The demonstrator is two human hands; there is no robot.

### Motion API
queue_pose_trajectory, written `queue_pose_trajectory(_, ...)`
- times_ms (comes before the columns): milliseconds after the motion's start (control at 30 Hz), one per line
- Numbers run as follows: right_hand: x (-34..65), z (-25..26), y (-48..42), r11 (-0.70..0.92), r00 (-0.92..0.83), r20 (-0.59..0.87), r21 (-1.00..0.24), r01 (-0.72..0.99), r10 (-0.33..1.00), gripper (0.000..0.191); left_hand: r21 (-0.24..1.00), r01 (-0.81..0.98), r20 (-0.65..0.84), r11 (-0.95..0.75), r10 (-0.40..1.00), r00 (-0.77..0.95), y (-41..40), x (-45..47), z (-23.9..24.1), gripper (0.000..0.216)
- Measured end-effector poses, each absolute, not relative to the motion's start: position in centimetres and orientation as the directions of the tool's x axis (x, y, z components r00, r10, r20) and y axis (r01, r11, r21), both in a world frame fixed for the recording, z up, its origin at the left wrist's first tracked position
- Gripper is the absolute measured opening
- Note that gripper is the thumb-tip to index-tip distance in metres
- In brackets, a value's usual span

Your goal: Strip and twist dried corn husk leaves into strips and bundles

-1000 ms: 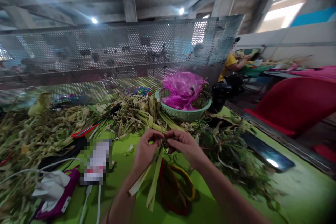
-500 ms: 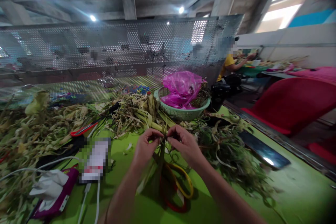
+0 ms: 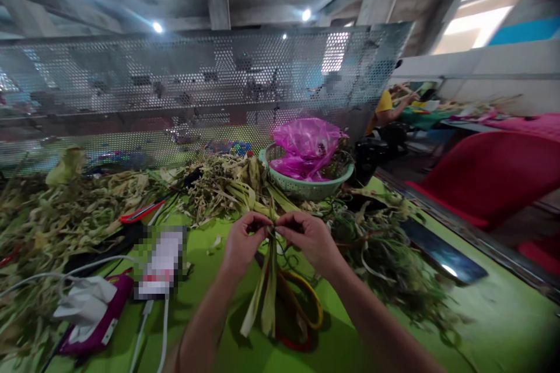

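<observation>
At the middle of the green table, my left hand [image 3: 245,239] and my right hand [image 3: 305,237] meet fingertip to fingertip. Both pinch a bunch of dry, pale green leaf strips [image 3: 270,288], which look like husk, at a narrow point. The strips' lower ends hang toward me and fan apart; their upper ends point away, toward the leaf pile. What lies right between the fingertips is too small to make out. Just under the strips, scissors with yellow and red handles [image 3: 315,303] lie on the table, partly covered.
Dried leaves [image 3: 48,215] are heaped at the left, and green stringy fibres [image 3: 385,256] at the right beside a dark phone [image 3: 441,250]. A green basket [image 3: 306,188] holds a pink plastic bag [image 3: 306,145]. Nearer are a lit phone [image 3: 163,259], tissues [image 3: 87,309] and a red cutter [image 3: 142,211].
The lower ends of the leaf strips have swung into clearer view and now spread apart over the scissors. My hands remain pinched together at nearly the same place.
</observation>
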State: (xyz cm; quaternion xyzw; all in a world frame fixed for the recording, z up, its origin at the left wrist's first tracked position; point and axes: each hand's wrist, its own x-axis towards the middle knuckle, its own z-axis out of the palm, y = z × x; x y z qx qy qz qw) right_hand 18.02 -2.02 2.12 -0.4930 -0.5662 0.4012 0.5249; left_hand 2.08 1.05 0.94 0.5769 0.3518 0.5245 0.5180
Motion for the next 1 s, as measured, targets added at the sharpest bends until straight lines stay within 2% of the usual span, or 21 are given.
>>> queue_pose_trajectory(200, 18.3, 1.7, -1.5, 0.202, 0.078, 0.226, -0.95, 0.237, 0.971, 0.017, 0.976, -0.179, 0.163, -0.126, 0.963, 0.212, 1.1, 2.0, 0.7, 0.019)
queue_pose_trajectory(367, 18.9, 1.1, -1.0, 0.203, 0.107, 0.268, -0.888, 0.414, 0.957, 0.015, 0.923, -0.377, 0.115, -0.075, 0.99, 0.083, 1.2, 1.8, 0.3, 0.017)
queue_pose_trajectory(500, 19.0, 1.3, -1.1, 0.179, 0.11, 0.257, -0.868, 0.464, 0.96, 0.019, 0.869, -0.495, 0.07, 0.003, 0.989, 0.128, 1.0, 1.7, 0.6, 0.023)
queue_pose_trajectory(600, 18.9, 1.8, -1.4, 0.163, 0.094, 0.204, -0.93, 0.328, 0.974, 0.026, 0.828, -0.556, 0.041, 0.064, 0.984, 0.176, 0.8, 1.6, 1.0, 0.027)
queue_pose_trajectory(733, 18.5, 2.4, -1.9, 0.213, 0.074, 0.213, -0.977, 0.009, 0.974, 0.026, 0.811, -0.577, 0.025, 0.099, 0.979, 0.204, 0.6, 1.7, 1.3, 0.028)
queue_pose_trajectory(800, 18.3, 2.6, -2.2, 0.214, 0.057, 0.207, -0.963, -0.162, 0.977, 0.025, 0.821, -0.565, 0.043, 0.085, 0.977, 0.209, 0.4, 1.9, 1.4, 0.027)
queue_pose_trajectory(900, 17.8, 2.7, -2.6, 0.133, 0.005, 0.142, -0.913, -0.386, 0.99, 0.026, 0.826, -0.56, 0.064, 0.065, 0.976, 0.208, 0.2, 2.2, 1.8, 0.029)
queue_pose_trajectory(1000, 17.4, 2.6, -2.7, 0.051, -0.029, 0.074, -0.873, -0.485, 0.997, 0.028, 0.803, -0.59, 0.053, 0.083, 0.976, 0.209, 0.0, 2.3, 2.0, 0.033)
